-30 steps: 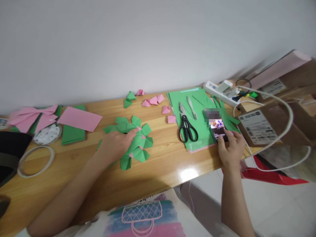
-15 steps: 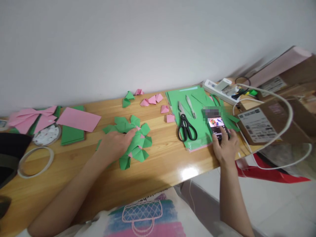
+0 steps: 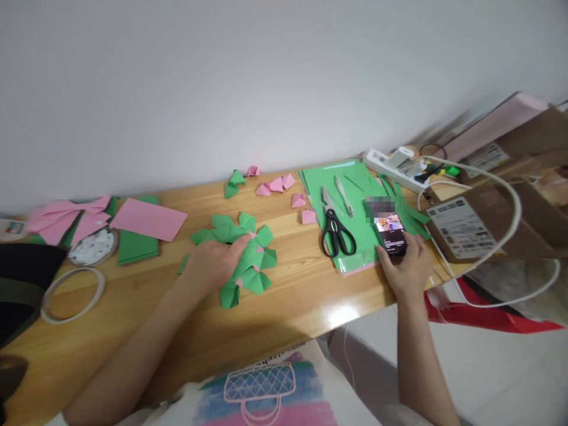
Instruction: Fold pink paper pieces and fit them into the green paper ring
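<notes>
My left hand (image 3: pixel 212 264) is closed on a round green folded-paper flower (image 3: pixel 257 281) lying on the wooden table. Small pink folds peek out between its petals, and my fingers cover its left part. On the right, my right hand (image 3: pixel 409 270) grips the lower end of a phone (image 3: pixel 393 239), thumb on the left side and fingers on the right. The phone is lit and rests on green paper sheets (image 3: pixel 313 177). Black-handled scissors (image 3: pixel 338 232) and a white cutter (image 3: pixel 343 194) lie on those sheets.
Small pink folded pieces (image 3: pixel 276 185) and a green one (image 3: pixel 234 183) sit at the back. Pink paper (image 3: pixel 148 219), a pink bow (image 3: pixel 66 216) and a tape roll (image 3: pixel 44 307) lie left. A power strip (image 3: pixel 390 167), a cardboard box (image 3: pixel 479 228) and a looping white cable (image 3: pixel 517 204) stand right.
My right fingers have moved off the phone's screen to its right side, and the picture on the screen has shifted. My left hand stays on the flower. The whole view has shifted slightly.
</notes>
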Demonstrator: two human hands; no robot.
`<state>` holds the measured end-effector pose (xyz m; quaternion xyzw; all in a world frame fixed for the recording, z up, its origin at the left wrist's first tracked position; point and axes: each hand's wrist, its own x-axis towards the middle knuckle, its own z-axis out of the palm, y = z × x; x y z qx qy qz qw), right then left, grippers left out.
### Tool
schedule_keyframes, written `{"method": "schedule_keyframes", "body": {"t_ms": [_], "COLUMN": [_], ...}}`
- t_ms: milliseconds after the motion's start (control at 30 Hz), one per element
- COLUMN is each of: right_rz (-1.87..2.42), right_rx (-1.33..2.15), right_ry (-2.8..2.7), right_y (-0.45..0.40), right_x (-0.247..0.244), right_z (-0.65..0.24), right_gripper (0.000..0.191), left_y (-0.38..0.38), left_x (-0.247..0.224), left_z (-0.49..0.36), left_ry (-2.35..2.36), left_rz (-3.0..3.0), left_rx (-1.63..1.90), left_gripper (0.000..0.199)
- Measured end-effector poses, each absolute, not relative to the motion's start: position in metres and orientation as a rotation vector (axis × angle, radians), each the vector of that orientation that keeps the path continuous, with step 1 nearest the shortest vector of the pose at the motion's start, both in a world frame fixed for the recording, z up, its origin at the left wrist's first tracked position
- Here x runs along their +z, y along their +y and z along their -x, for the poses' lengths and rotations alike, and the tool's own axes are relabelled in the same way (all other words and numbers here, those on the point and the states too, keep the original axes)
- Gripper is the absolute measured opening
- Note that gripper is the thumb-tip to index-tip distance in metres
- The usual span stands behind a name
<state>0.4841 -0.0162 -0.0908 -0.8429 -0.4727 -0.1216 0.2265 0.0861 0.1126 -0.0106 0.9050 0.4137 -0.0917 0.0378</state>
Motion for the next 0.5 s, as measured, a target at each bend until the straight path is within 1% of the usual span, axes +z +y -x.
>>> {"method": "schedule_keyframes", "body": {"t_ms": [233,500], "right_rz": [2.396,2.388], "right_rx": [-0.198,-0.046], "right_ry": [-1.203,-1.076], "right_y": [-0.012,-0.007], "right_x": [-0.08,-0.065], "right_z": [-0.49,-0.506], "right_gripper": [0.08,0.084], "left_y": [0.113,0.112], "left_x": [-0.015,-0.014], "left_z": [-0.085,-0.083], "left_ry": [1.245,1.155], "left_rz": [-2.784,-2.863], "left_rx": [-0.204,-0.239], "left_gripper": [0.047,0.05]}}
